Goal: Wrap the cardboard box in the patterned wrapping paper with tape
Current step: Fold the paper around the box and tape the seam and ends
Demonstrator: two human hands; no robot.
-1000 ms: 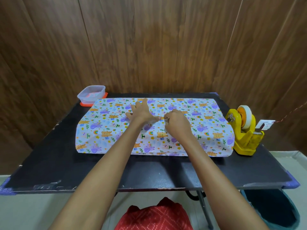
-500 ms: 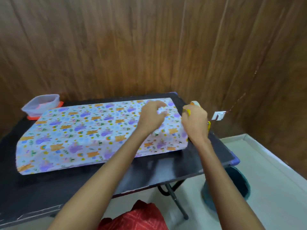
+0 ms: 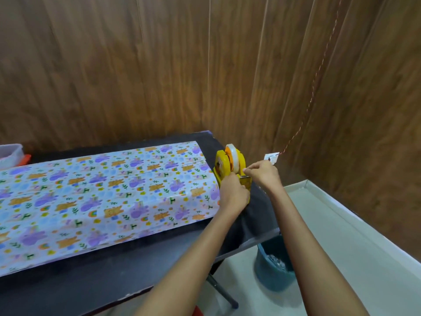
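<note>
At the right end of the black table [image 3: 114, 281], right of frame centre, both hands work at the yellow tape dispenser [image 3: 219, 166]. The left hand [image 3: 233, 195] grips the dispenser's near end, fingers curled over it next to the cutter, and appears to be holding it steady. The right hand [image 3: 262, 176] has thumb and forefinger closed in a pinch just in front of the tape [image 3: 235, 158], a clear roll on an orange core. It probably holds the free end, but the strip itself is too thin and clear to make out.

Across the left and centre of the frame lies the patterned wrapping paper [image 3: 102, 197], folded over a long raised shape with a seam along its top. The cardboard box is presumably beneath and is fully hidden. No hand touches the paper.

Handling notes, as judgement:
- The paper looks thin, glossy and light. It is likely to slip or spring open at the seam, so press flat on the overlap and do not pull at the edges.
- The tape is sticky and limp, so hold it by the very end only.
- The box should be stiff enough to press against.

Containers:
- A translucent plastic tub [image 3: 10, 153] sits on an orange lid [image 3: 26, 158] at the far left edge. Its contents cannot be determined.
- A blue bucket [image 3: 273, 277] stands on the floor below the table's right corner. It holds pale scraps of some kind that cannot be identified.
</note>
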